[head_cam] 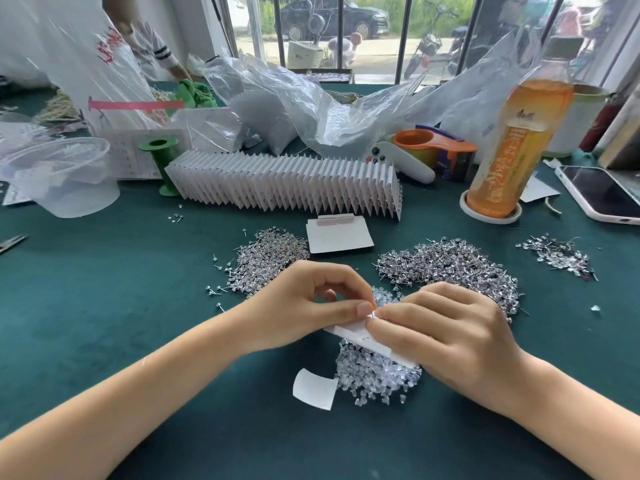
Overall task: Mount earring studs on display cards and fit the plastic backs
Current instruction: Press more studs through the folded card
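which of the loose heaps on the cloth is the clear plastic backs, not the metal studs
The heap of plastic backs nearest the person, under the held card: translucent, with no metal pins.

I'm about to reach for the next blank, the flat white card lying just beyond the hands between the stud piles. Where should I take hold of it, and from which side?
Take the blank card by its near edge, coming in from your side. It lies flat on the green cloth, so slide a fingertip under that edge and pinch. Its far edge carries the folded hang tab, and the stud piles crowd its near corners; the middle of the near edge looks freest.
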A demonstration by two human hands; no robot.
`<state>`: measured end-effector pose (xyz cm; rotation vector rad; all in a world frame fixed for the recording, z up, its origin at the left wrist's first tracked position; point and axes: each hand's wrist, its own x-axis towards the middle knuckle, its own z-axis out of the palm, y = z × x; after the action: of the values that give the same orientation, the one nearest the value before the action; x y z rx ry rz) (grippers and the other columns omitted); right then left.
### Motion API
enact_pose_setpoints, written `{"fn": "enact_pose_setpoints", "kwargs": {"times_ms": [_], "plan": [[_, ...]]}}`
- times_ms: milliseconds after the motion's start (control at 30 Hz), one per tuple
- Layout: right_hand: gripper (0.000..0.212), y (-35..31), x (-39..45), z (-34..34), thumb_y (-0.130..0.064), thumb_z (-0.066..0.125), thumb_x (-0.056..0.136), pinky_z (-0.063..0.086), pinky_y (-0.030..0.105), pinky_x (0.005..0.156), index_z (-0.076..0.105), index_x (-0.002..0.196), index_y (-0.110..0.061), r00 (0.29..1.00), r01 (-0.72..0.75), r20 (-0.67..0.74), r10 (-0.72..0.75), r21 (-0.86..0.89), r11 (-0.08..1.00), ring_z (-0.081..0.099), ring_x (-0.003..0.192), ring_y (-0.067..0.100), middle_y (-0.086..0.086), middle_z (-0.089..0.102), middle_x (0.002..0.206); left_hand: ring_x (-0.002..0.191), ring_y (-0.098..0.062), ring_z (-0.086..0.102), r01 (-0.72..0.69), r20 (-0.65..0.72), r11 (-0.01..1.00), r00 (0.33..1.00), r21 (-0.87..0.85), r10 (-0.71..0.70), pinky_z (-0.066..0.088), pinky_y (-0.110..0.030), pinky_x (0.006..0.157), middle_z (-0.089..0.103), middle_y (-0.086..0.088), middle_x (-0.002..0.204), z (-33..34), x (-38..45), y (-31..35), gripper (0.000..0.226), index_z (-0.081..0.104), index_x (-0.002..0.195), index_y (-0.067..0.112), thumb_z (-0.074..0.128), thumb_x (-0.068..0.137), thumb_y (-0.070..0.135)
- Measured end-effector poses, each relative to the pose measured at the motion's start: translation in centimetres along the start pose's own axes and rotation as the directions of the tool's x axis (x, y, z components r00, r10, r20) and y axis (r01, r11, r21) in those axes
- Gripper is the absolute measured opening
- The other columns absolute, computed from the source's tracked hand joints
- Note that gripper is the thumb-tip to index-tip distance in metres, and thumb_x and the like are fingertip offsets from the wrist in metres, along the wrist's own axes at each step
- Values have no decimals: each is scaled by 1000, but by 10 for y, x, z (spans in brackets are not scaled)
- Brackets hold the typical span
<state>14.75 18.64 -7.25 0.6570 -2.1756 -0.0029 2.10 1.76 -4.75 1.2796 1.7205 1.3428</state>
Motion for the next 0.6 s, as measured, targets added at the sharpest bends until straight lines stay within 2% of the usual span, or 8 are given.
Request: {"fn": "enact_pose_setpoints", "kwargs": {"times_ms": [133, 300, 433, 600], "plan": [[15, -1, 1, 0, -9, 62, 88, 53, 31, 59, 75, 80, -11, 1000, 17, -5, -18, -40, 999, 66, 64, 20, 1, 71, 78, 68, 2, 58, 7, -5, 1000, 1000, 16, -7, 47, -13, 66, 67, 11, 78, 0, 0, -1, 9, 69, 85, 18, 67, 84, 9], [26, -3, 3, -2, -14, 54, 95, 54, 29, 57, 77, 83, -12, 999, 30, -26, -32, -57, 998, 67, 64, 19, 1, 72, 78, 69, 0, 59, 25, 5, 1000, 1000, 18, -25, 48, -15, 67, 68, 10, 78, 0, -1, 1, 12, 69, 84, 19, 68, 84, 7], [22, -6, 2, -2, -16, 57, 93, 55, 28, 59, 78, 85, -14, 998, 46, -32, -49, -77, 996, 67, 64, 18, 0, 72, 77, 69, -3, 60, 63, 29, 998, 998, 0, -63, 49, -16, 66, 68, 5, 78, -1, -2, 4, 11, 70, 83, 16, 68, 84, 5], [25, -8, 3, -2, -17, 55, 94, 55, 27, 59, 78, 83, -16, 996, 73, -32, -78, -120, 990, 67, 65, 16, 0, 70, 74, 66, -6, 58, 88, 59, 996, 994, 30, -90, 51, -22, 66, 67, 10, 72, -2, -3, 8, 10, 70, 84, 15, 68, 84, 5]]}}
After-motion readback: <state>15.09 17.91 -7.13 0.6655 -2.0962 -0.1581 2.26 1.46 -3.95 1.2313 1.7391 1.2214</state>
